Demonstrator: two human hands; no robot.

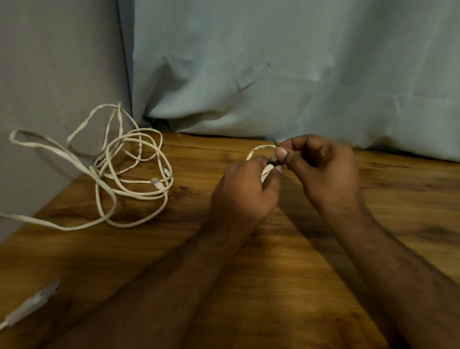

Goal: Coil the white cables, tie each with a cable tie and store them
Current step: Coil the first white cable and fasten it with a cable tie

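While the left hand (pixel 245 189) grips the small coil (pixel 260 151), the right hand (pixel 323 165) just beside it pinches the black cable tie (pixel 273 161) between them.

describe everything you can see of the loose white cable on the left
The loose cable is a thin, off-white cord, plastic-sheathed by the look of it, lying in an untidy tangle of overlapping loops on the wooden table near its left edge. Some loops rise against the grey wall behind. Two clear plug ends show inside the heap. One strand trails off to the left past the table edge. No tie binds it and neither hand touches it.
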